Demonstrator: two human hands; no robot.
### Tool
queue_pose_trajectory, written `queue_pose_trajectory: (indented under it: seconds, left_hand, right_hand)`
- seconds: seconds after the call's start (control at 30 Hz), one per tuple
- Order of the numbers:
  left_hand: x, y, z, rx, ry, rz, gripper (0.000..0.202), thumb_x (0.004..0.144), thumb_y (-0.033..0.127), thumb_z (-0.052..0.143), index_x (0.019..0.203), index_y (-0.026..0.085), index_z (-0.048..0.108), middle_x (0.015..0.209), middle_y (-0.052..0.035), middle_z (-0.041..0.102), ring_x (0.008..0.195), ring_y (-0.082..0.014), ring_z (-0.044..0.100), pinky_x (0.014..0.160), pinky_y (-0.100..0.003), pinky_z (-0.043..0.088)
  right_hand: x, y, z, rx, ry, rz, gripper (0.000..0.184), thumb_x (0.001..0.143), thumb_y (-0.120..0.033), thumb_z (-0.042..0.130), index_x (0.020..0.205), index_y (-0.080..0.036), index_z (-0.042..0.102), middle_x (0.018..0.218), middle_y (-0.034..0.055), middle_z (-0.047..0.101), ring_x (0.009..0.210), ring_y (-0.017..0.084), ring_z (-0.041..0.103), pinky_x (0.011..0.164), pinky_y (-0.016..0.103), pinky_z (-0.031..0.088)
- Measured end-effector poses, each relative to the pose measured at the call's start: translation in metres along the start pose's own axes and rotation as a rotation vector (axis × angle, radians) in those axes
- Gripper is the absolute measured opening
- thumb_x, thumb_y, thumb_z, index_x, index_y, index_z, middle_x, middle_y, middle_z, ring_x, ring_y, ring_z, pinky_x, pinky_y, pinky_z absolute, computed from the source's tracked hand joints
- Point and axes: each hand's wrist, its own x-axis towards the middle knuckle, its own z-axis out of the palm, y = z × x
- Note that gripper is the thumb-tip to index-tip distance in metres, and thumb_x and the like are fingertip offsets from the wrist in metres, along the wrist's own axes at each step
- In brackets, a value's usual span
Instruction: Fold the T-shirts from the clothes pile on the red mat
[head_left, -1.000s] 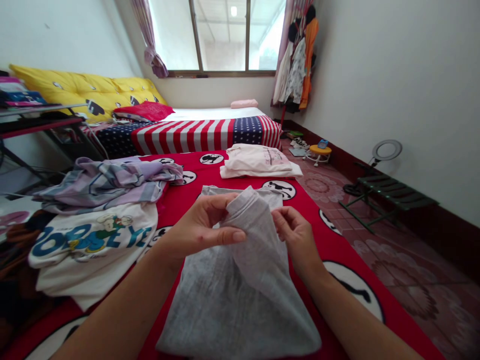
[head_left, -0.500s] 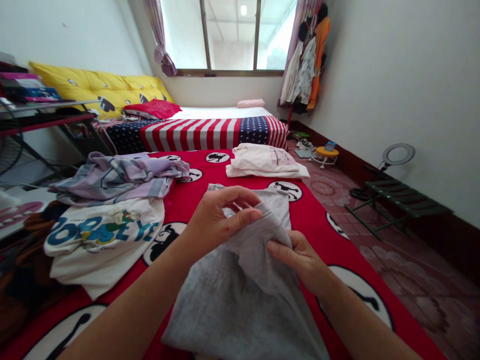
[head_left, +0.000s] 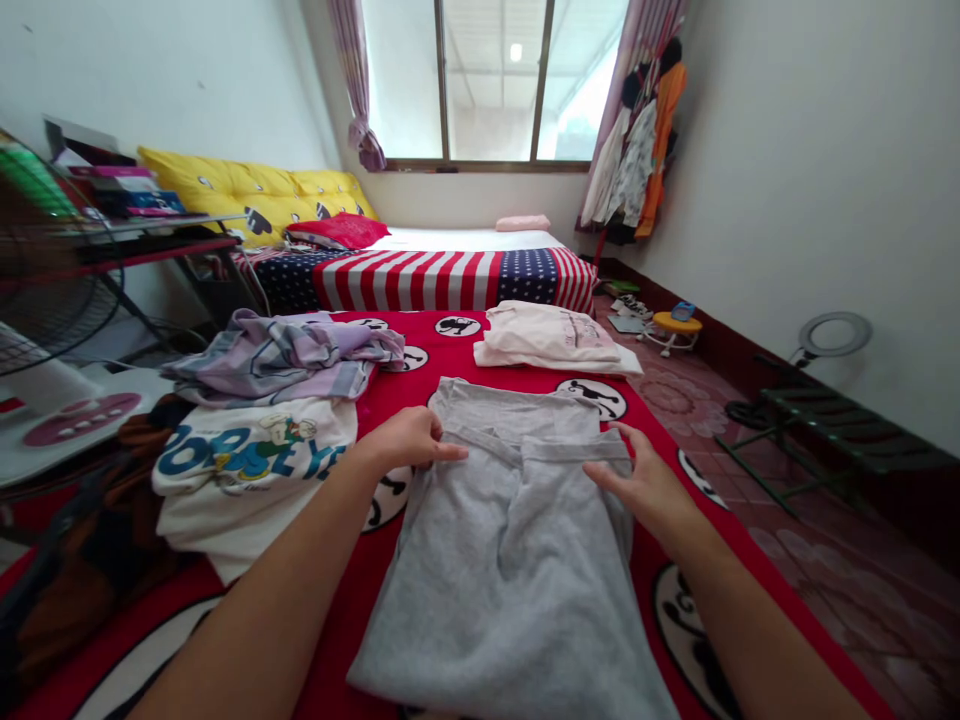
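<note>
A grey shirt [head_left: 510,540] lies spread flat on the red blanket [head_left: 660,560] with black-and-white round prints. My left hand [head_left: 409,442] rests at the shirt's left edge, fingers curled and pinching the fabric by the sleeve fold. On the shirt's right edge my right hand [head_left: 645,480] lies with fingers stretched out flat and pressing the cloth down. A folded band of fabric runs across the shirt between both hands.
A white cartoon-print shirt [head_left: 247,470] and a crumpled plaid garment [head_left: 285,355] lie to the left. A folded pale shirt [head_left: 551,335] sits ahead. Beyond is a flag-patterned bed [head_left: 442,275]. A fan [head_left: 45,290] stands far left; a green folding rack [head_left: 840,420] stands right.
Both hands have lowered the grey shirt from a raised bunch onto the blanket and moved apart to its two edges. The view has shifted right.
</note>
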Motion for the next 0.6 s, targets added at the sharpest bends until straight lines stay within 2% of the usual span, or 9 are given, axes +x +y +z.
queue_pose_trajectory:
  seconds: [0.03,0.1,0.17,0.23,0.3,0.37,0.47,0.53,0.6]
  left_hand:
    - [0.000,0.001,0.001,0.008,-0.010,0.016,0.047,0.058,0.061,0.072,0.054,0.016,0.057,0.050,-0.0011,0.059,0.049,-0.0151,0.054,0.046,-0.024,0.031]
    - [-0.001,0.003,0.001,-0.040,0.012,0.080,0.045,0.059,0.056,0.073,0.052,0.017,0.053,0.049,0.0012,0.054,0.049,-0.0131,0.050,0.046,-0.023,0.030]
    - [-0.003,0.004,-0.002,-0.227,0.002,0.145,0.042,0.065,0.054,0.071,0.058,0.016,0.054,0.055,0.0020,0.053,0.054,-0.0119,0.050,0.049,-0.022,0.034]
    - [-0.005,0.002,-0.006,-0.490,-0.075,0.173,0.040,0.069,0.054,0.069,0.071,0.015,0.060,0.068,0.0007,0.058,0.061,-0.0117,0.053,0.057,-0.022,0.041]
    - [-0.007,-0.002,-0.008,-0.685,-0.156,0.142,0.044,0.069,0.055,0.071,0.084,0.015,0.062,0.080,-0.0015,0.062,0.068,-0.0121,0.057,0.063,-0.023,0.045]
    - [-0.005,-0.008,-0.007,-0.720,-0.168,0.067,0.048,0.065,0.056,0.074,0.086,0.014,0.061,0.077,-0.0013,0.061,0.066,-0.0118,0.056,0.061,-0.023,0.046]
    - [0.004,-0.014,0.001,-0.558,-0.046,-0.002,0.050,0.063,0.059,0.074,0.078,0.014,0.059,0.062,0.0027,0.053,0.056,-0.0104,0.051,0.052,-0.020,0.039]
    - [0.010,-0.013,0.006,-0.446,0.064,0.055,0.048,0.062,0.058,0.075,0.073,0.014,0.060,0.060,0.0032,0.052,0.055,-0.0106,0.049,0.049,-0.020,0.034]
    - [0.014,-0.008,0.010,-0.379,0.138,0.144,0.043,0.060,0.052,0.078,0.070,0.013,0.062,0.062,0.0020,0.056,0.059,-0.0120,0.051,0.051,-0.021,0.035]
  right_hand:
    - [-0.002,-0.002,0.001,-0.007,-0.008,-0.047,0.081,0.061,-0.040,0.078,0.133,-0.018,0.048,0.126,0.0133,0.060,0.111,0.030,0.058,0.098,0.047,0.041]
    - [-0.006,-0.007,0.003,0.082,-0.054,-0.087,0.076,0.065,-0.039,0.076,0.133,-0.022,0.049,0.131,0.0100,0.057,0.114,0.028,0.057,0.099,0.043,0.042]
    - [-0.008,-0.012,0.006,0.273,-0.104,-0.041,0.066,0.072,-0.042,0.070,0.132,-0.024,0.050,0.125,0.0083,0.060,0.107,0.026,0.061,0.091,0.040,0.047]
    - [-0.007,-0.012,0.008,0.398,-0.106,0.010,0.061,0.078,-0.046,0.063,0.133,-0.023,0.050,0.117,0.0087,0.065,0.100,0.025,0.063,0.084,0.039,0.050]
    - [-0.002,-0.007,0.007,0.292,-0.059,-0.020,0.058,0.078,-0.048,0.062,0.128,-0.020,0.054,0.114,0.0097,0.066,0.102,0.027,0.062,0.087,0.040,0.049]
    - [0.003,-0.001,0.005,0.038,-0.001,-0.073,0.054,0.076,-0.049,0.063,0.119,-0.017,0.060,0.116,0.0120,0.065,0.106,0.029,0.060,0.092,0.043,0.045]
    - [0.005,0.004,0.004,-0.247,0.040,-0.084,0.054,0.078,-0.049,0.059,0.121,-0.017,0.060,0.116,0.0143,0.065,0.104,0.031,0.061,0.090,0.044,0.045]
    - [0.004,0.003,0.006,-0.327,0.066,-0.088,0.057,0.077,-0.047,0.060,0.126,-0.018,0.057,0.118,0.0144,0.065,0.106,0.031,0.060,0.090,0.044,0.045]
    - [0.002,0.000,0.010,-0.328,0.078,-0.104,0.065,0.072,-0.044,0.065,0.131,-0.018,0.053,0.122,0.0143,0.063,0.108,0.032,0.059,0.091,0.043,0.044]
